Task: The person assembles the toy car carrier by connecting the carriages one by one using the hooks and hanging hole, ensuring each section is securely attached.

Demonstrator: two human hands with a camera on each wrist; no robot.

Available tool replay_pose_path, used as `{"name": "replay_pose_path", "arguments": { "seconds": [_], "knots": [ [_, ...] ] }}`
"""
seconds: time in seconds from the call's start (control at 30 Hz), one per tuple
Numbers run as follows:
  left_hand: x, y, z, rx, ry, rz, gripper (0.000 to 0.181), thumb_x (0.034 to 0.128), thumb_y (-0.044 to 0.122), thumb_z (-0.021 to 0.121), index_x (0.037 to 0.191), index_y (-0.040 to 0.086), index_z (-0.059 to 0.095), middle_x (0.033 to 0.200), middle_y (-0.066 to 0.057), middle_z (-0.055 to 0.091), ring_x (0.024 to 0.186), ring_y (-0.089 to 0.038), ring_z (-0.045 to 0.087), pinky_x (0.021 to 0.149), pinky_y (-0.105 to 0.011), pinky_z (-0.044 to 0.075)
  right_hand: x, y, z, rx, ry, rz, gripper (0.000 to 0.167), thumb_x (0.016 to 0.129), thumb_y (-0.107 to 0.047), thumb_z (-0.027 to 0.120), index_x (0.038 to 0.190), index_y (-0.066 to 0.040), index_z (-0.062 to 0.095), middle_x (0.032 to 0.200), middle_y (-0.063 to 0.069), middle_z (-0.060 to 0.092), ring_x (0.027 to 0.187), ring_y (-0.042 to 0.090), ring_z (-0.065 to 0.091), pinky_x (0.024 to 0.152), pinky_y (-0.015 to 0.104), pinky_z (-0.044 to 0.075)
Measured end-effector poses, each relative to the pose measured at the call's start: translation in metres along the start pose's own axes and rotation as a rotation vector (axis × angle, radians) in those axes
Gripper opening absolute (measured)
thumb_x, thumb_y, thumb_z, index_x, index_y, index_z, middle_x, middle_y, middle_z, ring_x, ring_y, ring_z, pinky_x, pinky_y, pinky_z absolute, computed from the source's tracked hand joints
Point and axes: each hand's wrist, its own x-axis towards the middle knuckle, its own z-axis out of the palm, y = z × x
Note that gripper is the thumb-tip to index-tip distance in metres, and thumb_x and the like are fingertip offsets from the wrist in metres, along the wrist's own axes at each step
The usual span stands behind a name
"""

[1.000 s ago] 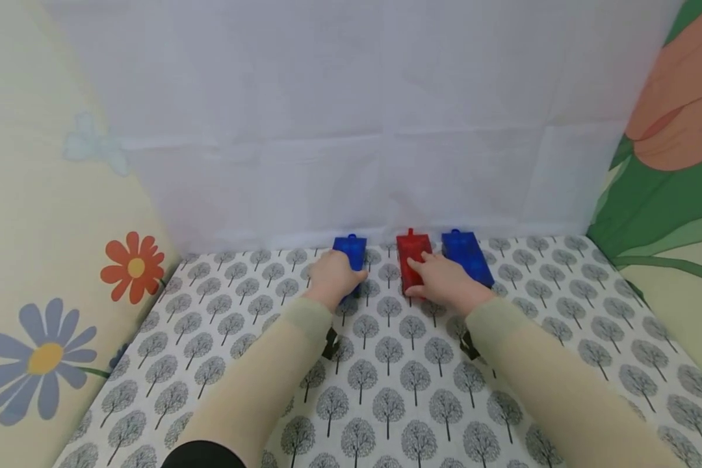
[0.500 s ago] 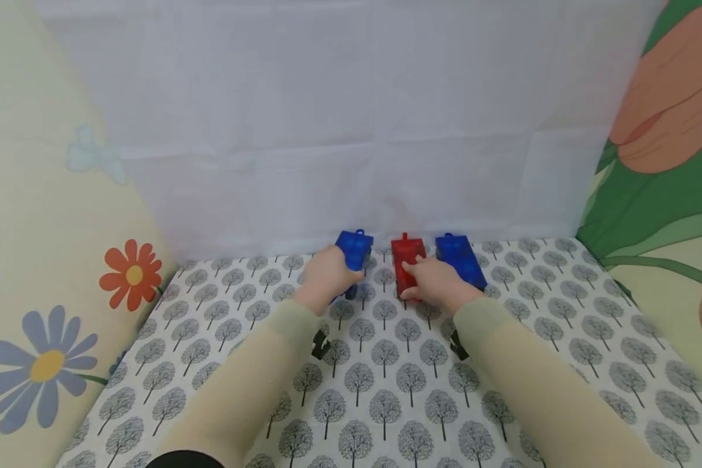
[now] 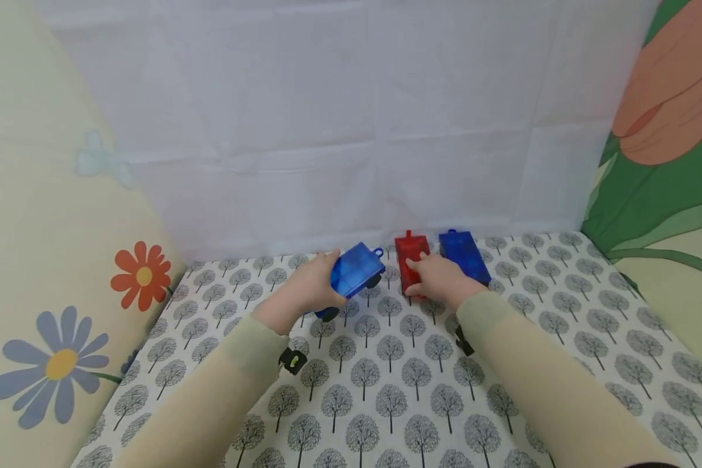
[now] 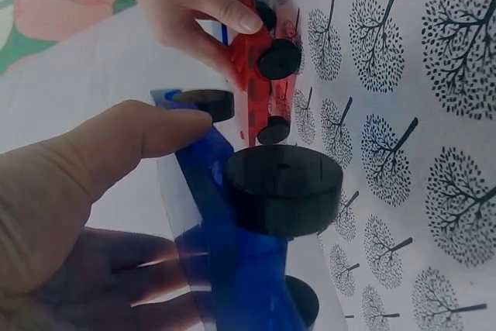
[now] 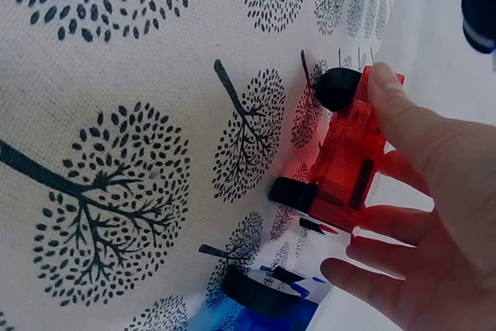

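- Worktop leaves room between the sleeves.
- Only a narrow gap parts the left blue car from the red car.
- Right blue car crowds the red one.
- White backdrop bars the far edge.

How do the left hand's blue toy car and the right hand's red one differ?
The blue car has a blue body, the red car a red one. In the head view, the blue car slants rightward; the red car points toward the white cloth. Both have black wheels.

Printed cloth apparently bearing red car, rightmost blue car.
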Motion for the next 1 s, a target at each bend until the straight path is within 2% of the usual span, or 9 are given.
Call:
{"name": "replay_pose_path", "arguments": {
  "seconds": [0.17,0.43,0.7,0.9,1.0],
  "knots": [
    [-0.017,-0.004,-0.002,-0.012,-0.050,0.042,0.101,0.0747,0.025,0.085,0.155,0.003,0.028,0.145,-0.019,0.045,0.120,-0.034,0.052,0.096,-0.049,0.046,0.002,0.000,0.000,-0.021,-0.004,0.004,0.080,0.092,-0.041,0.069,0.156,-0.015,0.028,0.160,0.020,0.018,0.144,0.039,0.022,0.110,0.050,0.032],
    [-0.039,-0.012,0.003,-0.071,-0.119,0.062,0.096,0.0721,0.011,0.086,0.154,0.010,0.035,0.143,-0.015,0.048,0.120,-0.033,0.051,0.095,-0.052,0.046,0.000,0.000,0.001,-0.055,-0.009,0.004,0.079,0.094,-0.043,0.066,0.156,-0.014,0.027,0.160,0.020,0.018,0.145,0.038,0.020,0.112,0.050,0.028],
    [-0.054,-0.017,0.015,-0.125,-0.195,0.099,0.096,0.0692,-0.001,0.083,0.153,0.014,0.038,0.146,-0.012,0.046,0.125,-0.036,0.048,0.098,-0.055,0.044,-0.001,-0.001,0.000,-0.063,0.000,-0.005,0.079,0.094,-0.044,0.065,0.156,-0.013,0.028,0.159,0.020,0.019,0.145,0.038,0.020,0.113,0.050,0.027],
    [-0.061,-0.019,0.023,-0.088,-0.238,0.094,0.093,0.0689,-0.003,0.083,0.151,0.015,0.042,0.143,-0.012,0.048,0.124,-0.034,0.048,0.098,-0.055,0.042,-0.001,0.000,0.003,-0.042,0.003,-0.011,0.079,0.094,-0.043,0.066,0.156,-0.013,0.028,0.160,0.019,0.019,0.145,0.036,0.019,0.113,0.051,0.026],
    [-0.064,-0.021,0.025,-0.107,-0.252,0.082,0.095,0.0663,-0.005,0.082,0.150,0.014,0.043,0.142,-0.011,0.049,0.122,-0.033,0.049,0.098,-0.055,0.043,0.000,0.000,0.003,-0.049,0.006,-0.014,0.079,0.094,-0.044,0.066,0.156,-0.013,0.028,0.160,0.019,0.019,0.145,0.036,0.019,0.113,0.051,0.026]
  ]
}}
